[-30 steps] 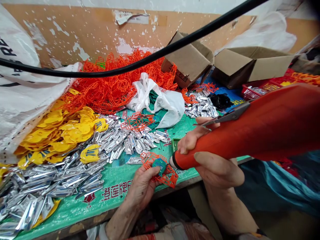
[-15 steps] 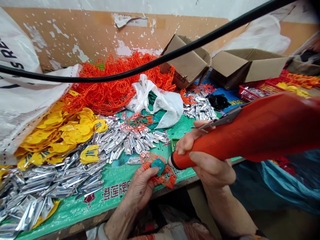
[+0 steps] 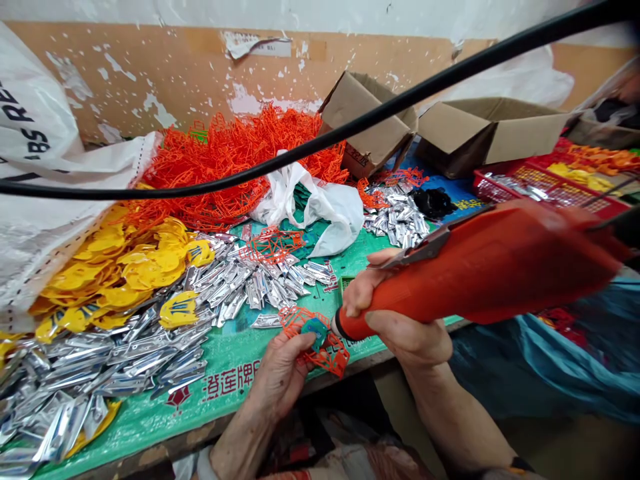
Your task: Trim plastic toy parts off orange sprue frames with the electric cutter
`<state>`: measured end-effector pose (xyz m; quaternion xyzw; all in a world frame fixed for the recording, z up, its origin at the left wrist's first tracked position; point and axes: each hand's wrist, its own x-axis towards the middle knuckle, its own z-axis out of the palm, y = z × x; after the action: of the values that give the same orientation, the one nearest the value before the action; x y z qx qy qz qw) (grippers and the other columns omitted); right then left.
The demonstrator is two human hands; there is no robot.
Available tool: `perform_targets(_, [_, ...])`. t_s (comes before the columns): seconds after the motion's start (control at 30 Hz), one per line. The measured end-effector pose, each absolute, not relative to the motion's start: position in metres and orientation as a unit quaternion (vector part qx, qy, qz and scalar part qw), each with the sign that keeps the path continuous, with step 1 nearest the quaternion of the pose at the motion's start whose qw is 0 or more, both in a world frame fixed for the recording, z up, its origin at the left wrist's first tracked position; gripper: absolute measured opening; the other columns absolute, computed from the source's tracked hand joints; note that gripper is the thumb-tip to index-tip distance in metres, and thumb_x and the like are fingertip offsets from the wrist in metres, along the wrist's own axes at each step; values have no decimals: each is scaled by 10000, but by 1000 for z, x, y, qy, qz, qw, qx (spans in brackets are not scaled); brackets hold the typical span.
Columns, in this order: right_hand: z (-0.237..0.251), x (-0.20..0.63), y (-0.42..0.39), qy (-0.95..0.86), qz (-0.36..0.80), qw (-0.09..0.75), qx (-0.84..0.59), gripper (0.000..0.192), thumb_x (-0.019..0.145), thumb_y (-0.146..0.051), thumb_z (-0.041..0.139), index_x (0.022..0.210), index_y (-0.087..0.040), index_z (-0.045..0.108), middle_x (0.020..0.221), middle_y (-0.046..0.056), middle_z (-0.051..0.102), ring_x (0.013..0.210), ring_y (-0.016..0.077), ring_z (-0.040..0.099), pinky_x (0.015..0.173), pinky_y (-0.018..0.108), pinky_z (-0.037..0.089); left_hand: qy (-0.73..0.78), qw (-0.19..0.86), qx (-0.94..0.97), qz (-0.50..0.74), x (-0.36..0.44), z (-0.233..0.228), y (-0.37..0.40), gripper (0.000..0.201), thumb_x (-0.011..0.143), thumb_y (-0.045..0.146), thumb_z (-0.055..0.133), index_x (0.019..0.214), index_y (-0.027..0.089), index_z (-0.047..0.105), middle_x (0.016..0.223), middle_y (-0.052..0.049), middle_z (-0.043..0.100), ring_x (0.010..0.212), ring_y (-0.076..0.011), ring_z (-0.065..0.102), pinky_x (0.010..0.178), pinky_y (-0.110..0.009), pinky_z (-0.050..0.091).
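Observation:
My left hand point(image 3: 285, 367) pinches an orange plastic lattice frame point(image 3: 336, 357) with a small teal-green plastic piece point(image 3: 315, 331) on it. The thumb presses on the teal piece. My right hand point(image 3: 395, 310) wraps round a red-covered electric screwdriver point(image 3: 480, 263), which has a metal lever along its top. The screwdriver's tip points left and meets or nearly meets the right edge of the teal piece; exact contact is hard to see. Both hands are above the table's front edge.
A black cable point(image 3: 280, 163) crosses the view. On the green table cover point(image 3: 235, 357) lie silver pieces point(image 3: 145, 347), yellow pieces point(image 3: 155, 263), orange frames point(image 3: 215, 160) and a white plastic bag point(image 3: 340, 207). Cardboard boxes point(image 3: 530, 137) and a red basket point(image 3: 545, 190) stand at the back right.
The screwdriver and my right hand have shifted slightly left, and more of the screwdriver's rear end shows. The cable hangs lower on the left. My left hand keeps its hold on the frame.

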<state>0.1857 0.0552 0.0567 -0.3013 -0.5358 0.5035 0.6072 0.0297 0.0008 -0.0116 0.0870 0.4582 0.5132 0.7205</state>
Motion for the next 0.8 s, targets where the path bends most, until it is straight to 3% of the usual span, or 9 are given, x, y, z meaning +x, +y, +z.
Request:
perform_targets(0.17, [54, 185, 58, -551, 515, 601, -265, 400, 660, -284, 743, 1036, -308, 608, 647, -38, 596, 574, 194, 582, 611, 391, 537, 453, 720, 108, 515, 30, -10, 1, 229, 640, 161, 807, 854, 110, 743, 760, -38, 734, 649, -154, 652, 601, -253, 545])
perform_targets(0.27, [59, 187, 58, -549, 503, 606, -280, 290, 638, -288, 754, 902, -270, 635, 661, -20, 596, 603, 196, 589, 619, 395, 542, 445, 728, 116, 509, 29, -9, 0, 228, 662, 155, 799, 880, 112, 746, 786, -44, 742, 665, -158, 663, 631, -268, 569])
perform_targets(0.4, [66, 193, 73, -513, 449, 663, -308, 158, 646, -246, 721, 774, -236, 629, 710, -12, 606, 620, 176, 592, 629, 381, 531, 437, 738, 122, 499, 27, -10, -1, 246, 689, 188, 812, 918, 130, 744, 871, -56, 754, 719, -177, 699, 700, -301, 596])
perform_targets(0.53, [64, 198, 106, -462, 367, 731, -341, 126, 635, -193, 715, 705, -209, 612, 675, -28, 600, 572, 146, 569, 600, 349, 500, 450, 737, 107, 493, 26, -11, 0, 286, 659, 227, 857, 907, 146, 739, 861, -50, 764, 750, -211, 735, 716, -318, 613])
perform_targets(0.8, [40, 198, 135, -466, 346, 729, -364, 157, 614, -232, 786, 642, -191, 636, 641, -29, 622, 556, 139, 573, 575, 323, 497, 472, 734, 89, 480, 24, -15, 5, 323, 638, 237, 882, 915, 148, 742, 883, -68, 786, 746, -226, 756, 641, -271, 620])
